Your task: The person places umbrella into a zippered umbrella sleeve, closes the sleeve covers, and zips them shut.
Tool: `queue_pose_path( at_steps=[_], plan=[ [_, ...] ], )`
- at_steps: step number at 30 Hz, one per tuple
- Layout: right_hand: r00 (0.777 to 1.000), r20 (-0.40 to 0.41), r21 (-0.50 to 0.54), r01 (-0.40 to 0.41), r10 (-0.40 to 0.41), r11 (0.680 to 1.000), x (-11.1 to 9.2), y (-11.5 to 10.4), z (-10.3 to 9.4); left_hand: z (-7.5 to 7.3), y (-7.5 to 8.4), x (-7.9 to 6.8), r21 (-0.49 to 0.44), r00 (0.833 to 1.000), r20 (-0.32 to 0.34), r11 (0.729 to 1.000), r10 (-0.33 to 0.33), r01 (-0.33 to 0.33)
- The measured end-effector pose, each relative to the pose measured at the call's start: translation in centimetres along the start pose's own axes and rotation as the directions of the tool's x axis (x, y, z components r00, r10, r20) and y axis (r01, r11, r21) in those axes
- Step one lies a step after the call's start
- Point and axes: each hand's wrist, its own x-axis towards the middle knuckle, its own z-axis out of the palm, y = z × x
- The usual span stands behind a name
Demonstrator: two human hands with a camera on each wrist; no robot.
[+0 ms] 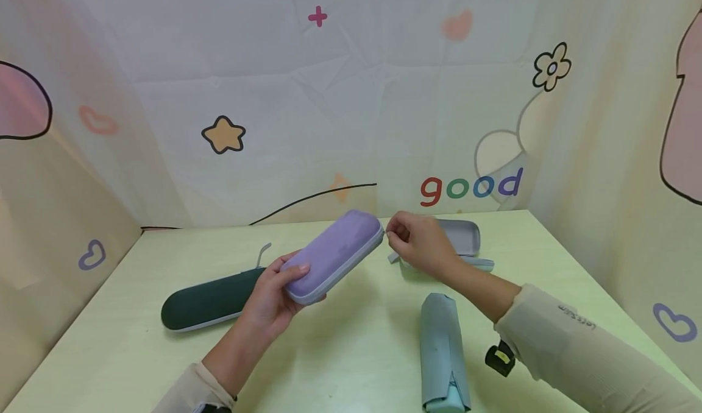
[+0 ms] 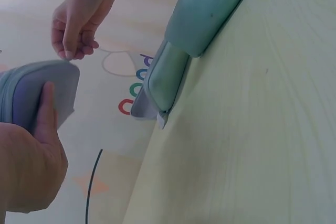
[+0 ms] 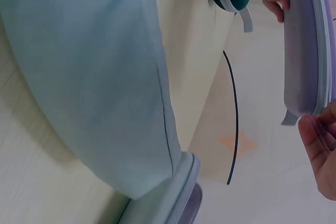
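In the head view, a purple zip case (image 1: pixel 334 251) with a pale zipper band is held up above the table, tilted with its far end to the right. My left hand (image 1: pixel 278 294) grips its near end, thumb on top and fingers underneath. At the far end, my right hand (image 1: pixel 419 239) pinches the zipper pull between thumb and fingertips. The right wrist view shows the fingertips (image 3: pixel 310 124) right at the case's corner, beside a small grey tab (image 3: pixel 289 118). The zipper looks closed along the visible side.
A dark green case (image 1: pixel 211 300) lies on the table at left, a thin grey hooked piece (image 1: pixel 262 253) behind it. Behind my right hand stands an open grey-green case (image 1: pixel 460 236). A blue-grey soft pouch (image 1: pixel 440 340) lies at front right. A printed curtain (image 1: pixel 263 84) backs the table.
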Motion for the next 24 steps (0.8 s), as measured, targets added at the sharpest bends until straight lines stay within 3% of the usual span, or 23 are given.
queue_pose_path(
  at_steps=[14,24],
  plan=[
    [0.999,0.051,-0.003,-0.019,0.019,1.0,0.0,0.5,-0.5,-1.8,0.9,-0.4,0.132,0.991,0.132,0.991,-0.029,0.011],
    [0.998,0.056,0.0,0.02,-0.02,1.0,0.1,0.3,-0.4,-2.6,1.3,-0.4,0.225,0.957,0.287,0.974,-0.042,-0.025]
  ],
)
